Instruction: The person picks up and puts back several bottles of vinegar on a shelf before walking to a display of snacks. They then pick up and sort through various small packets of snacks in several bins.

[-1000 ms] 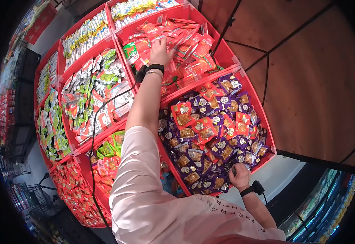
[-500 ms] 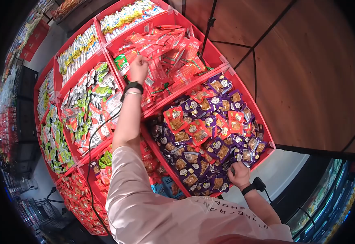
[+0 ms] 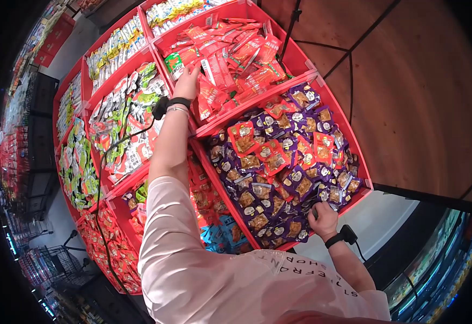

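My left hand [image 3: 188,83], fingers curled, is over the compartment of red snack packets [image 3: 257,80]. Its fingertips are beside a green-and-red packet [image 3: 175,63] and a red packet with a white label [image 3: 218,72]. What the fingers hold, if anything, is hidden. At the near right edge, my right hand [image 3: 324,220] is closed on a small dark object [image 3: 315,213] that I cannot identify. Below it lie purple snack packets [image 3: 303,186] with clear windows; several red ones [image 3: 272,156] rest among them. Both wrists wear black bands.
The red bin's divider [image 3: 257,110] separates the compartments. White-and-green packets [image 3: 133,129] and thin stick packs [image 3: 114,51] fill others at left. A black cable [image 3: 102,173] hangs from the left wrist. A black pole [image 3: 290,32] and brown panel [image 3: 419,92] stand at right.
The view has shifted, so the bin sits higher and further right. My left hand has drawn back slightly toward me within the red compartment. A white-labelled red packet there lies differently. My right hand stays at the edge.
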### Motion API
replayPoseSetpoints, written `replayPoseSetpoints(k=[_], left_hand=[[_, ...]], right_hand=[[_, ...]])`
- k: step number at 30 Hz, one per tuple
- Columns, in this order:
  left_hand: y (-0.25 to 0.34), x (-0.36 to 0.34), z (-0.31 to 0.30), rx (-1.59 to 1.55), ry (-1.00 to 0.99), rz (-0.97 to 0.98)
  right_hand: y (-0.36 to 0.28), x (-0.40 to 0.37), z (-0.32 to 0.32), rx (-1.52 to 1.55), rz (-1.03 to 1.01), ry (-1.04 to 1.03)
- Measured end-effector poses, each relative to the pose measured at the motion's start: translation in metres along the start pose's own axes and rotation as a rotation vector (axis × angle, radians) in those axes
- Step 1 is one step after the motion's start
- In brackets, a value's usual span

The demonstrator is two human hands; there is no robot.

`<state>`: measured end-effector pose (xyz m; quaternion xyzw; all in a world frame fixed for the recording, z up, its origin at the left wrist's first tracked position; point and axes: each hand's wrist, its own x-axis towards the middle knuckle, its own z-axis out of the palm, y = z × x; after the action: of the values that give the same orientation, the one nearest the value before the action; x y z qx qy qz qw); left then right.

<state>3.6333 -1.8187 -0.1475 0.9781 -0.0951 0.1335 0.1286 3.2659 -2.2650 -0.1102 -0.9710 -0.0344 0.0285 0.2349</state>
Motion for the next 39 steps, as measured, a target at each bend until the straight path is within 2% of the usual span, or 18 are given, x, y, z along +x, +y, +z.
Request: replayPoseSetpoints(k=[1, 2, 4, 5, 8, 12, 15, 20, 22, 26, 28, 30, 31, 32, 35, 36, 38, 39], left_hand=[[0.006, 0.002, 0.004, 0.204, 0.034, -0.034], [0.013, 0.01, 0.009, 0.199, 0.039, -0.033], [0.036, 0.03, 0.019, 0.268, 0.339, 0.066], [0.057, 0.042, 0.016, 0.108, 0.214, 0.031], [0.09, 0.075, 0.047, -0.275, 0.111, 0.017], [0.103, 0.12, 0.086, -0.252, 0.054, -0.194], [0.098, 0.138, 0.1, -0.279, -0.235, -0.365], [0.112, 0.135, 0.1, -0.117, -0.234, -0.382], [0.116, 0.13, 0.096, -0.153, -0.264, -0.447], [0.097, 0.124, 0.105, -0.348, -0.306, -0.394], [0.094, 0.113, 0.099, -0.348, -0.238, -0.427], [0.082, 0.095, 0.088, -0.563, -0.073, -0.468], [0.075, 0.086, 0.083, -0.805, -0.104, -0.513], [0.076, 0.074, 0.069, -0.793, -0.103, -0.519], [0.086, 0.039, 0.047, -1.781, 0.008, -0.675], [0.075, 0.033, 0.056, -1.774, 0.012, -0.681], [0.059, 0.02, 0.069, -1.059, -0.203, -0.948], [0.062, 0.012, 0.065, -1.014, -0.125, -1.045]], right_hand=[[-0.001, 0.0, -0.001, 0.002, -0.001, -0.002], [-0.001, 0.001, -0.001, 0.004, -0.001, -0.002], [-0.001, 0.0, 0.001, -0.009, 0.022, -0.013], [-0.002, 0.001, 0.0, -0.002, 0.024, -0.015], [0.0, 0.0, 0.002, 0.0, 0.03, -0.02], [0.0, 0.001, 0.0, -0.012, 0.034, -0.034], [0.002, 0.0, 0.002, -0.013, 0.021, -0.013], [0.002, -0.001, 0.002, -0.017, 0.038, -0.026], [0.002, -0.001, 0.002, -0.013, 0.046, -0.03], [0.002, -0.001, 0.001, 0.001, 0.021, -0.015], [0.002, -0.001, 0.002, 0.009, 0.015, -0.009], [0.002, -0.002, 0.002, 0.006, 0.024, 0.006], [0.001, -0.002, 0.002, -0.012, 0.027, 0.0], [0.0, -0.002, 0.001, -0.02, 0.033, -0.005], [0.0, -0.001, 0.0, 0.002, 0.02, 0.007], [-0.001, -0.001, 0.0, 0.009, 0.017, 0.011], [0.0, -0.003, 0.001, -0.006, 0.025, 0.001], [-0.002, -0.003, 0.0, -0.002, 0.031, 0.003]])
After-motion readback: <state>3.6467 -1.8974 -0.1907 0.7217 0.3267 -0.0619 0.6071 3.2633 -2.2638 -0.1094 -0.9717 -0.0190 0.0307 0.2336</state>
